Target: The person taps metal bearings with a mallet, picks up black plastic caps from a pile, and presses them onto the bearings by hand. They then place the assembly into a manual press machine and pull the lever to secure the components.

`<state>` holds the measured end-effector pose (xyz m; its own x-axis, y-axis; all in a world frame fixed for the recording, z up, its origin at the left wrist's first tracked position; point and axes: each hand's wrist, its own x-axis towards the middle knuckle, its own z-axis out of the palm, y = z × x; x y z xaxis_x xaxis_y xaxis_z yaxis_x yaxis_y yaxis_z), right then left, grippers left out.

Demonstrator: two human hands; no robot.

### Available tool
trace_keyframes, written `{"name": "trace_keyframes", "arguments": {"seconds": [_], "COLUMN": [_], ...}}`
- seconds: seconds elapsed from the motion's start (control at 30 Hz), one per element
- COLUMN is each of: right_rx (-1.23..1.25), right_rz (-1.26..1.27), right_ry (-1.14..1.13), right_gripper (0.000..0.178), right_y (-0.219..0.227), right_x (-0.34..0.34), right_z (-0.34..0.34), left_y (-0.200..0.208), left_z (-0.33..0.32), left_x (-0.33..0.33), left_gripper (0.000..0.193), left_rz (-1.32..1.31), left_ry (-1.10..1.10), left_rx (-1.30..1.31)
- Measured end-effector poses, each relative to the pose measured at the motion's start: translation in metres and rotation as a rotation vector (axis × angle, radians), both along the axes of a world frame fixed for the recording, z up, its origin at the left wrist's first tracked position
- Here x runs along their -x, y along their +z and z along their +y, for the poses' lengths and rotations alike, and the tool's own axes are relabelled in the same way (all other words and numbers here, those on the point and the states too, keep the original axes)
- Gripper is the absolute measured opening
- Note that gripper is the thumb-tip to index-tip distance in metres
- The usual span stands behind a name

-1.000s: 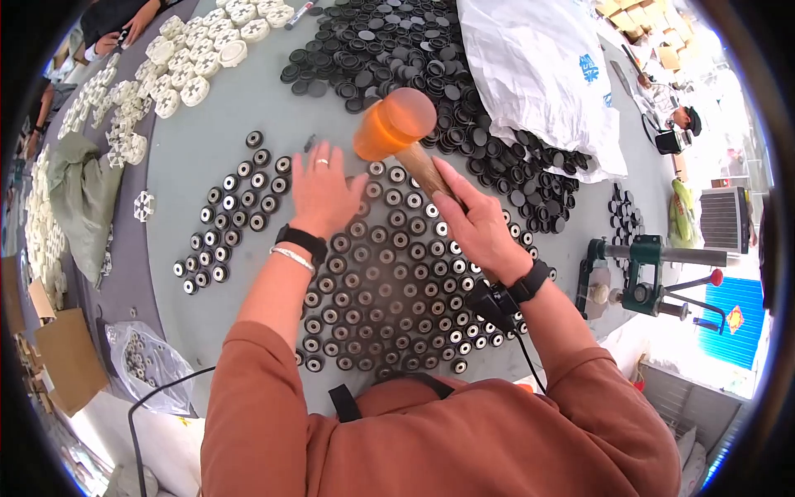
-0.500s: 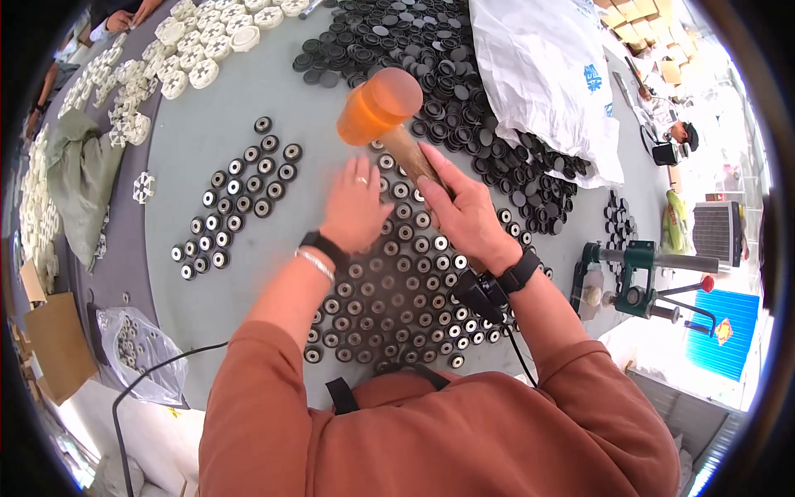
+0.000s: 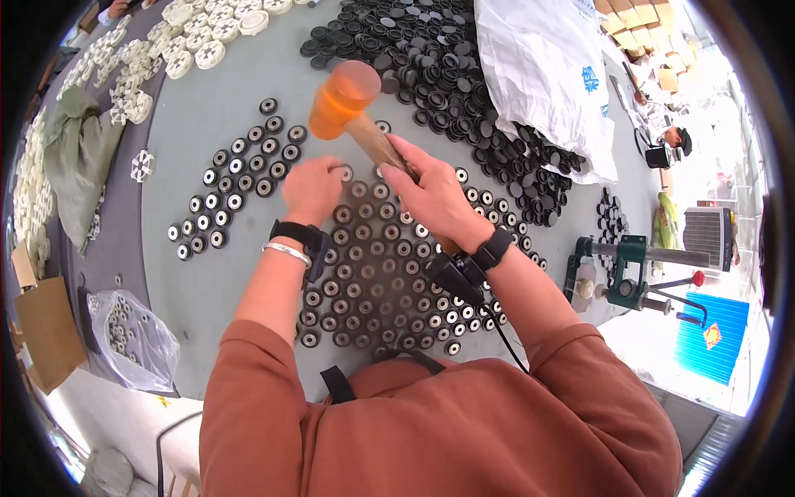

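My right hand is wrapped round the wooden handle of a mallet. Its orange head is raised over the table, up and left of that hand. Just below the head, my left hand has its fingers curled in, the tips at a small black roller with a metal centre; the hand hides part of its grip. Many more such rollers stand in a loose spread beneath and between my forearms. Another group of rollers lies to the left of my left hand.
Black caps are heaped at the far side beside a white plastic sack. White plastic parts lie far left, near a grey-green sack. A green hand press stands right. A clear bag sits at the left edge.
My left hand has moved left and its spread fingers have curled in by a roller. The mallet and my right hand have shifted left. The whole view has shifted slightly.
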<state>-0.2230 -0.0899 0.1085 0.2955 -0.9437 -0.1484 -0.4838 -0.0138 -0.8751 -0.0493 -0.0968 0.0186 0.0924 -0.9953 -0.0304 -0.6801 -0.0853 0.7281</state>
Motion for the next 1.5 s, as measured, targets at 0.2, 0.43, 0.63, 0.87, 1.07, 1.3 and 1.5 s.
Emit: {"name": "trace_keyframes", "arguments": {"seconds": [0.2,0.43,0.63,0.87,1.07,1.3,1.5], "right_rx": [0.141,0.403,0.457,0.143,0.388,0.166,0.360], "right_rz": [0.086,0.212,0.091,0.559,0.113,0.400,0.185], "right_ry": [0.047,0.158,0.178,0.202,0.109,0.241,0.187], "right_gripper": [0.044,0.042,0.045,0.047,0.038,0.028,0.034], "right_y": [0.016,-0.051,-0.004,-0.039,0.009,-0.002,-0.001], "right_x": [-0.037,-0.058,-0.072,-0.066,-0.082,-0.084,-0.097], "right_z": [-0.011,-0.031,-0.022,-0.015,0.017,0.016,0.047], "left_y": [-0.002,0.010,-0.002,-0.026,-0.024,-0.022,-0.024], "left_z": [0.017,0.088,0.179,0.204,0.211,0.212,0.210], "left_x": [-0.010,-0.052,-0.114,-0.103,-0.095,-0.095,-0.096], "left_gripper": [0.021,0.026,0.021,0.015,0.020,0.021,0.023], "left_rz": [-0.159,-0.014,-0.076,-0.072,-0.251,-0.261,-0.269], "left_ry": [-0.166,-0.111,0.123,0.328,0.359,0.348,0.337], "left_rx": [-0.055,0.013,-0.129,0.163,0.109,0.085,0.108]}}
